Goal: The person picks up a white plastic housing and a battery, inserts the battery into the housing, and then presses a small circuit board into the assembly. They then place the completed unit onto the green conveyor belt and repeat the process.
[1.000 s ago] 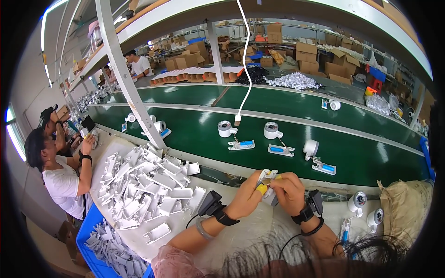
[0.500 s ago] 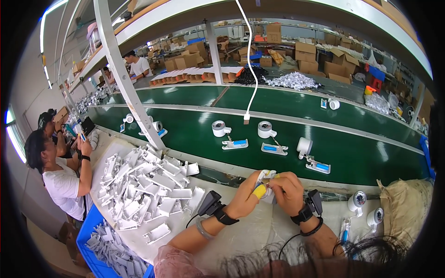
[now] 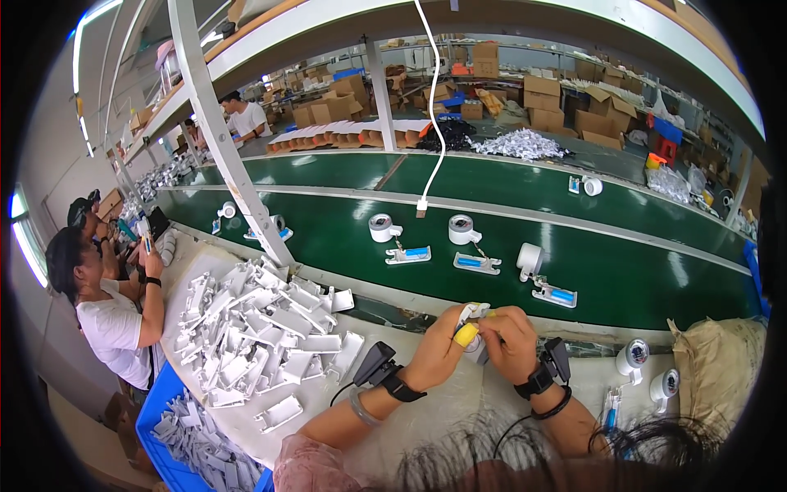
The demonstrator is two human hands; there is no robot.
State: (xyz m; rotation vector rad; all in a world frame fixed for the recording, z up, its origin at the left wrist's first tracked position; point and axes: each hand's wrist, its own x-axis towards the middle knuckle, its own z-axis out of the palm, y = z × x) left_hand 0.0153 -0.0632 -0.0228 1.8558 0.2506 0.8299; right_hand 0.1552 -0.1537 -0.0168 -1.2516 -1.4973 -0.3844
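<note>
Over the table's far edge, my left hand [image 3: 434,353] is closed around a small white plastic unit [image 3: 473,311], which shows mostly at its top end. A yellow wrap [image 3: 466,334] covers the left thumb, which presses on the unit. Close against it from the other side, my right hand [image 3: 510,340] has its fingertips pinched together; what lies between them is too small to make out. To the left of my hands spreads a heap of white plastic housings [image 3: 270,328], one loose housing [image 3: 279,413] lying nearer me.
Several white round-headed units with blue cells, one a tilted unit [image 3: 529,259], lie on the green conveyor belt [image 3: 344,246]. A white cable [image 3: 433,107] hangs above it. Two similar units [image 3: 632,357] and a brown sack [image 3: 721,369] are at right; a blue crate [image 3: 156,410] stands lower left.
The units on the near belt have shifted a little to the left. The hanging cable's end has swung left. My hands stay together on the white unit, with the left thumb turned slightly.
</note>
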